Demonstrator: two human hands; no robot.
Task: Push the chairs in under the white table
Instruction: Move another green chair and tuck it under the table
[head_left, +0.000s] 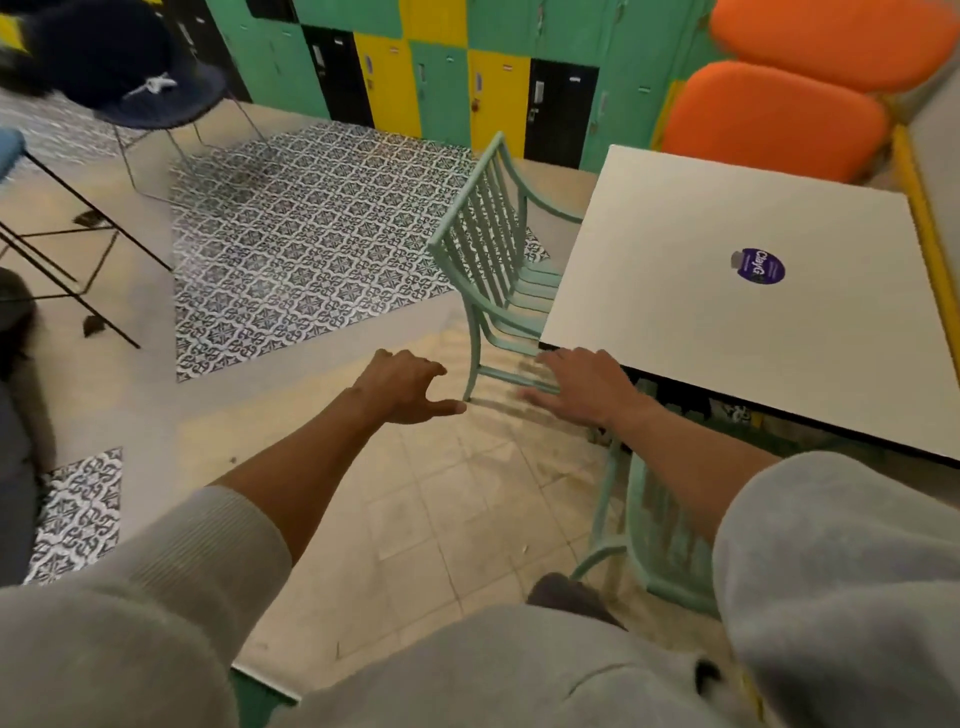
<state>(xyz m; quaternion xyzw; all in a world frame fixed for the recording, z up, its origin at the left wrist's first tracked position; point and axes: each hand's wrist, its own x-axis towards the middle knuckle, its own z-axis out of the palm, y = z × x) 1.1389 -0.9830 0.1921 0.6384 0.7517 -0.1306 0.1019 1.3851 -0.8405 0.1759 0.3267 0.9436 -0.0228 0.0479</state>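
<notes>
The white table (675, 249) fills the right side, with a purple round sticker on top. A mint-green slatted chair (485, 244) stands at the table's left edge, its seat partly under the top. A second mint-green chair (654, 530) sits at the table's near edge, below my right forearm and mostly hidden by it. My left hand (405, 384) hovers open over the floor, just left of the first chair's front leg. My right hand (582, 384) is open at the table's near-left corner, fingers spread and blurred, holding nothing.
Orange cushioned bench seats (779, 114) lie behind the table. Green, yellow and black lockers (441, 67) line the far wall. A dark wire chair (156, 98) and black-framed stools (67, 249) stand at the left. Patterned tiles (311, 234) cover the floor ahead.
</notes>
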